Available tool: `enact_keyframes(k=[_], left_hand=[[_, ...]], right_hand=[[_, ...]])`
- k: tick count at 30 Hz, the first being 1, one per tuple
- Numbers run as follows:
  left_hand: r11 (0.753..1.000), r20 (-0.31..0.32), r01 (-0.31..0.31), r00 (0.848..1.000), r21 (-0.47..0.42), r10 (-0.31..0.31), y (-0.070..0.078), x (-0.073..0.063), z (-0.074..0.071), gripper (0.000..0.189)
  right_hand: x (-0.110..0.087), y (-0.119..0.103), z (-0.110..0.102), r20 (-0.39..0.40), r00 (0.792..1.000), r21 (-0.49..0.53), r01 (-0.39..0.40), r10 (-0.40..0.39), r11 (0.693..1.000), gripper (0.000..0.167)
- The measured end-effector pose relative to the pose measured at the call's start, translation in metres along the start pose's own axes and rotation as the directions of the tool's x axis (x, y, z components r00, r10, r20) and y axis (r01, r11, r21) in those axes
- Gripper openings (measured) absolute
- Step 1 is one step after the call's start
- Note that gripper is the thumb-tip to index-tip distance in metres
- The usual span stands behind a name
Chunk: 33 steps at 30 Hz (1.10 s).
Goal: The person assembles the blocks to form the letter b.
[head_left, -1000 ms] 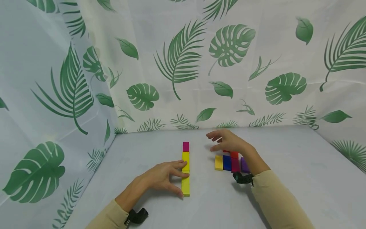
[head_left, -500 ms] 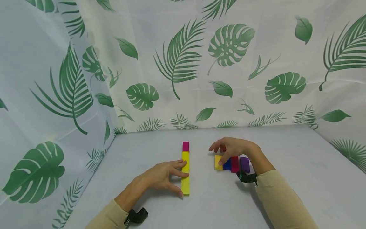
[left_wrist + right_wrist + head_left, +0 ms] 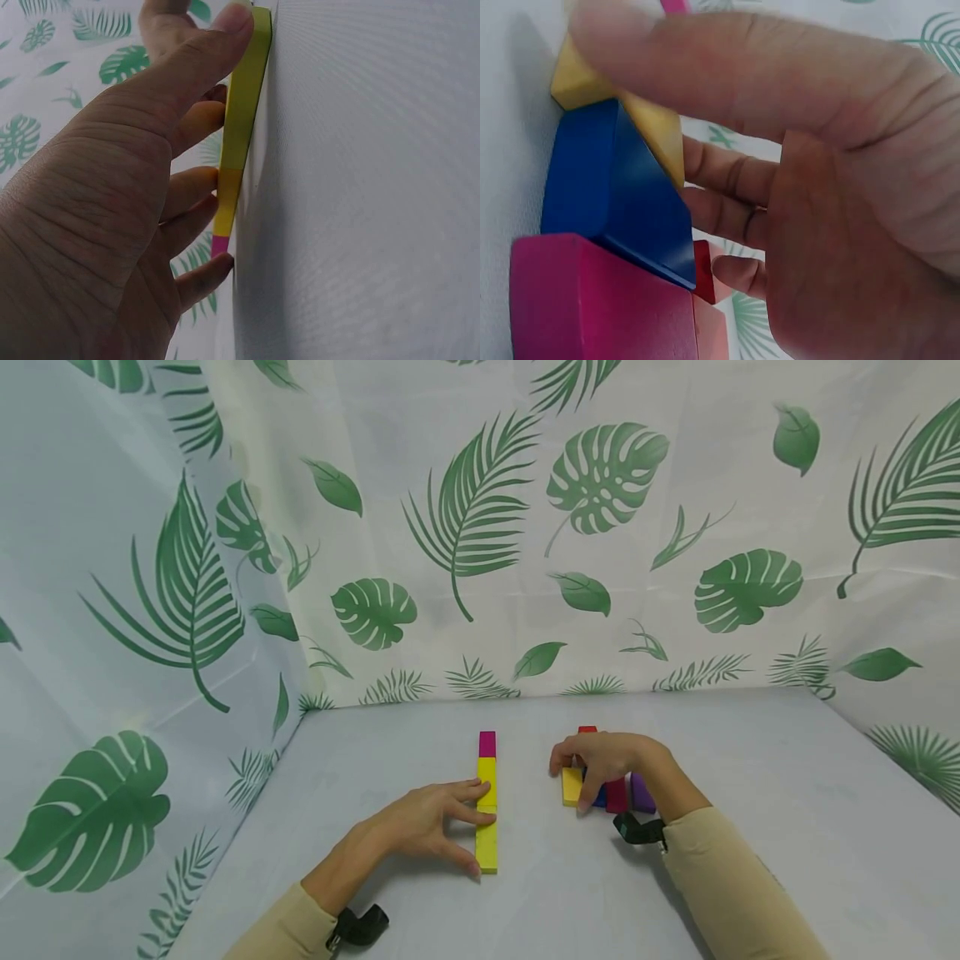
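Observation:
My left hand (image 3: 427,818) rests at a straight column of blocks, thumb by its near end and fingertips on its left side. The column runs from a lime-yellow block (image 3: 487,847) through a yellow block (image 3: 487,768) to a magenta block (image 3: 487,744) at the far end. My right hand (image 3: 611,756) arches over a second group, its thumb at the near side of a pale yellow block (image 3: 571,787) and its fingers past the far side. Beside that block stand a blue block (image 3: 622,180) and a dark pink block (image 3: 607,300).
A purple block (image 3: 642,794) sits at the right end of the second group, partly under the right wrist. Behind the right hand a red block (image 3: 587,729) shows. Leaf-printed sheets (image 3: 465,527) enclose the white tabletop (image 3: 420,910) at the back and sides.
My right hand has come down and nearer over the second group, its thumb shifting to the near side of the pale yellow block. The left hand and the column have stayed still.

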<state>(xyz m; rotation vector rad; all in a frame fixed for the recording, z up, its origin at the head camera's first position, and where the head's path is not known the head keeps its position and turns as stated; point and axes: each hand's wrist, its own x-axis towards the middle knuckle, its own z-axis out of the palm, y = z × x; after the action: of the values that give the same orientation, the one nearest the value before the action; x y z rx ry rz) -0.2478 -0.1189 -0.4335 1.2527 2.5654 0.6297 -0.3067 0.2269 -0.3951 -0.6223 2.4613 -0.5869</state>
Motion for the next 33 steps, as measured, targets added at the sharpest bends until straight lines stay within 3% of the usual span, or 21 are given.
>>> enact_keyframes(k=[6,24,29,33], left_hand=[[1.0,0.004,0.003,1.0,-0.003,-0.003,0.0,0.0,0.0,0.076],[0.999,0.008,0.025,1.0,-0.023,-0.025,-0.002,0.0,0.003,0.076],[0.999,0.013,0.025,1.0,-0.028,-0.025,-0.002,0.001,0.003,0.075],[1.0,0.015,0.02,1.0,-0.018,-0.02,-0.003,0.002,0.002,0.076]], right_hand=[[0.003,-0.002,0.001,-0.011,1.0,-0.005,0.013,-0.014,1.0,0.051],[0.012,-0.005,0.004,-0.158,0.987,-0.008,0.004,-0.006,1.0,0.055],[0.018,-0.007,0.007,-0.247,0.968,-0.011,0.053,-0.054,0.999,0.058],[0.024,-0.008,0.008,-0.355,0.923,-0.041,0.141,-0.146,0.989,0.061]])
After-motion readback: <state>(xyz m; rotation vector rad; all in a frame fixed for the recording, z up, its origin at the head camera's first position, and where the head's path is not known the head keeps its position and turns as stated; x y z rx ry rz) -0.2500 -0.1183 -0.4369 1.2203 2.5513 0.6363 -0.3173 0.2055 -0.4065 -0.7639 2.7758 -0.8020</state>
